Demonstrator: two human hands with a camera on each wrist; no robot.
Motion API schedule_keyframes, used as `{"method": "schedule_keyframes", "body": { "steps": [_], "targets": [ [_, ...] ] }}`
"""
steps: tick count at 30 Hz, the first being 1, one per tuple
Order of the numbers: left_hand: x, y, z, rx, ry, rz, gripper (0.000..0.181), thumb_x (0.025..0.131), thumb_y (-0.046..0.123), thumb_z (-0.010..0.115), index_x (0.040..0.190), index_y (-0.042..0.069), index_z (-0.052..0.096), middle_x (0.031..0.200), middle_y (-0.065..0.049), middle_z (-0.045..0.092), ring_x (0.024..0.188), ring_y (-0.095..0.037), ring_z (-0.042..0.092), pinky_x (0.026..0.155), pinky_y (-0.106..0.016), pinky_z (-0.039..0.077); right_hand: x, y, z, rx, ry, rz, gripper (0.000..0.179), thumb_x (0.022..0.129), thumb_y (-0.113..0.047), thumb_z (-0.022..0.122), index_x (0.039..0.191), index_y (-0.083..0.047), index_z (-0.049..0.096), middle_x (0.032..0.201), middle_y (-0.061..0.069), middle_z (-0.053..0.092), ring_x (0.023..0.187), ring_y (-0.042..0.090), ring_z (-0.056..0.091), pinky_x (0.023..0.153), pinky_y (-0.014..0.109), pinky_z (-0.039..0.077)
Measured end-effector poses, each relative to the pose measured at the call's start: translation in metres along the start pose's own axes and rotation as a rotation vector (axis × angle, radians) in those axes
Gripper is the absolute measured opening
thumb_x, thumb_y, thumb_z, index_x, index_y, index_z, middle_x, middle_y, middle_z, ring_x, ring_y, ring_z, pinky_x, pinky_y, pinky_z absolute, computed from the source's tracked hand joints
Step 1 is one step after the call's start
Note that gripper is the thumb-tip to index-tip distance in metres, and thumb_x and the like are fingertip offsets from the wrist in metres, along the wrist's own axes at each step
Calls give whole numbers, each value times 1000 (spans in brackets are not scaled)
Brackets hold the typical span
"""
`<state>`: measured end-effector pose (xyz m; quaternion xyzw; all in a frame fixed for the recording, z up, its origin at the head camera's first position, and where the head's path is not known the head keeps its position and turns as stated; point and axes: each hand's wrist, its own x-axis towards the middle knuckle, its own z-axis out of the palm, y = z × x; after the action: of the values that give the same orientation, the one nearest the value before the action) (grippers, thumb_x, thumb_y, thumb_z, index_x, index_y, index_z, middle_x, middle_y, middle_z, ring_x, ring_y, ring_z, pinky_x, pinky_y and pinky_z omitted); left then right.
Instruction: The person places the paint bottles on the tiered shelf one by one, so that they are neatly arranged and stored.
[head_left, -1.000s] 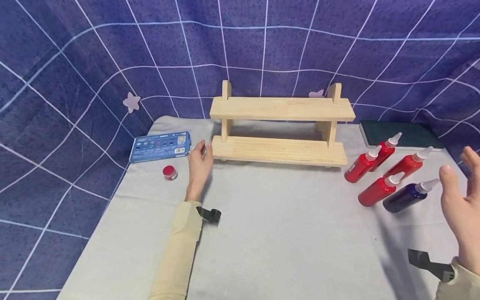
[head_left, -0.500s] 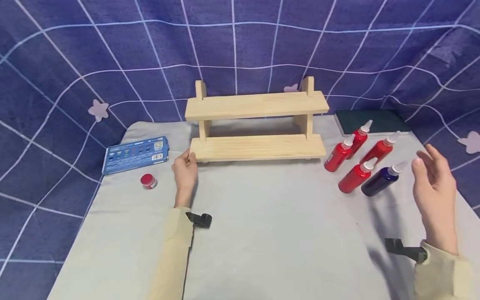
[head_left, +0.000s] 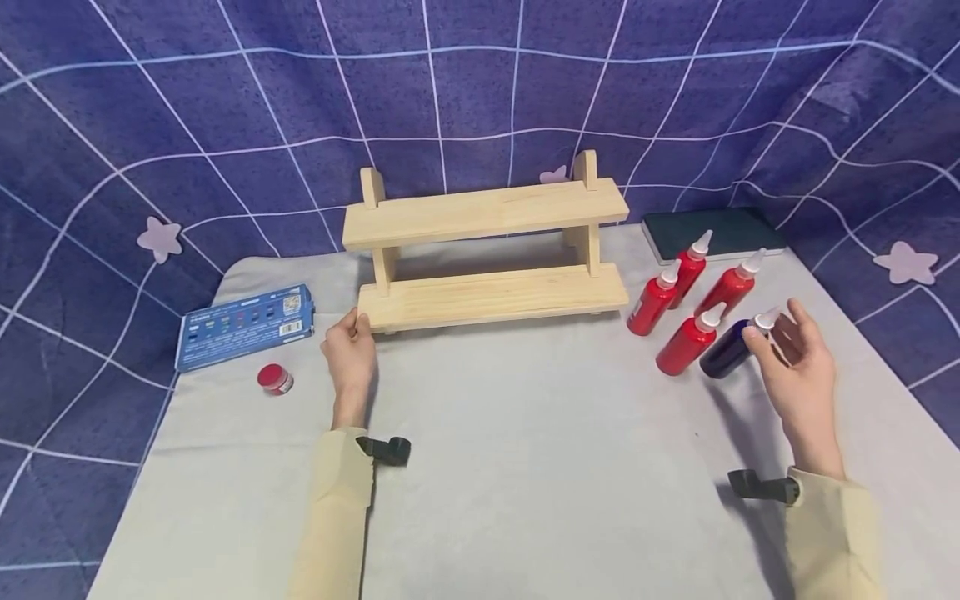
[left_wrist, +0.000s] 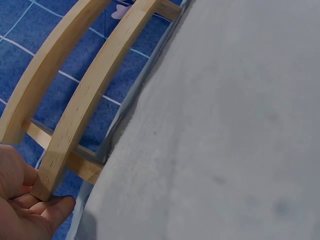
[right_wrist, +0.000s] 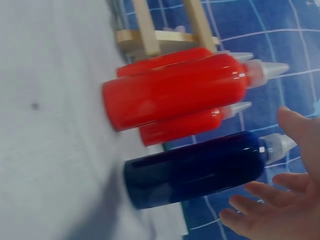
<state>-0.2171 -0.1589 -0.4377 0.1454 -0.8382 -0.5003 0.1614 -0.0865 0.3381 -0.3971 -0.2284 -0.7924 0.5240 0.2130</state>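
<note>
My left hand (head_left: pixel 350 354) grips the left end of the lower board of a two-tier wooden shelf (head_left: pixel 495 297). In the left wrist view the board's end (left_wrist: pixel 47 182) lies between thumb and fingers. My right hand (head_left: pixel 798 375) is beside the white nozzle of a dark blue squeeze bottle (head_left: pixel 725 350), thumb and fingers spread apart around it. The right wrist view has the blue bottle (right_wrist: pixel 197 170) standing upright on the table, no finger visibly curled on it. Several red squeeze bottles (head_left: pixel 686 346) with white pointed caps stand close by on its left.
A small red-lidded jar (head_left: pixel 274 380) and a flat blue printed box (head_left: pixel 243 327) lie to the left of the shelf. Behind the bottles is a dark green book-like slab (head_left: pixel 716 233). A blue gridded curtain (head_left: pixel 480 100) hangs along the back of the cloth-covered table (head_left: pixel 510 467).
The left hand has come down to the lower board's left end and taken hold of it. My right hand has moved left to the blue bottle's nozzle. The head view has turned right.
</note>
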Motion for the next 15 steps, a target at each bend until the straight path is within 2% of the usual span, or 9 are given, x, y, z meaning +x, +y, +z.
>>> {"method": "schedule_keyframes", "body": {
  "steps": [3,5,8,12,15],
  "targets": [
    [0,-1,-1,1,14,9,35,101,18,51,131,1,60,121,-20,65,111,-32,63,95,-43,49,1,7,4,-19,-20,-11,70,92,-13,67,153,-18,33,148,20,44,131,23,49,103,23,39],
    [0,-1,-1,0,21,16,35,101,18,51,131,0,60,121,-21,65,111,-32,63,94,-44,49,2,10,7,-27,-26,-18,70,90,-11,69,152,-16,36,144,16,49,125,17,54,98,17,42],
    [0,0,-1,-2,26,21,36,101,17,51,131,-2,59,121,-22,64,110,-32,63,94,-43,50,2,16,9,-37,-35,-42,66,89,-12,72,148,-13,43,131,2,59,107,1,59,87,9,45],
    [-1,0,0,-9,19,9,36,101,16,51,131,-2,58,120,-22,64,109,-32,64,94,-43,50,2,23,11,-4,-57,-82,46,87,-11,73,131,-16,58,105,-19,62,90,-11,57,78,5,44],
    [-1,0,1,-12,9,2,36,102,18,51,132,0,58,120,-22,65,110,-33,63,94,-43,49,2,26,12,33,-61,-85,33,86,-8,73,114,-22,62,91,-28,61,85,-14,58,75,4,44]
  ]
}}
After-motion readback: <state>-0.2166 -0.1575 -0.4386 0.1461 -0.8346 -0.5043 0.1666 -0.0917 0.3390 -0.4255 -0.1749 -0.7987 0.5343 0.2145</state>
